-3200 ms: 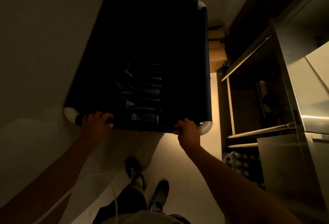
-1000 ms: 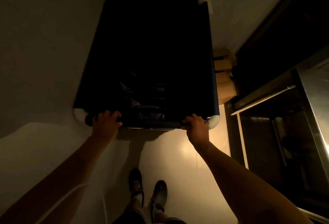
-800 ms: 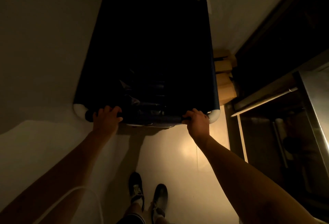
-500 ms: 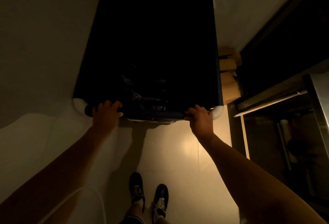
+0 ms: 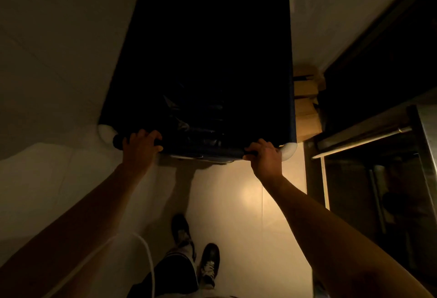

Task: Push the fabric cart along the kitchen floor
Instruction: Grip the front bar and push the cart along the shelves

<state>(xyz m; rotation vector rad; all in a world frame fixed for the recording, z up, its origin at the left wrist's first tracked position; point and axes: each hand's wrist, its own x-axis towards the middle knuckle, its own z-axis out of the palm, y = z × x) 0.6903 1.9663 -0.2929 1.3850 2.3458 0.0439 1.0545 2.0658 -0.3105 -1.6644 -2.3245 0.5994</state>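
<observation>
The left hand [image 5: 139, 147] and right hand [image 5: 266, 159] each grip the near bar of the dark cart [image 5: 205, 61], fingers wrapped around it. Cardboard boxes [image 5: 306, 106] sit just right of the cart.

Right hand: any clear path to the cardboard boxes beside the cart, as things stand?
Probably yes. The right hand grips the cart handle at its right corner, and the cardboard boxes sit just beyond that corner on the floor, nothing between. It would have to let go first.

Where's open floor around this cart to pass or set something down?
Bare floor lies behind the cart, between both arms, and along the wall at left. The right side is crowded: cardboard boxes sit close against the cart, and steel shelving stands just beyond.
</observation>
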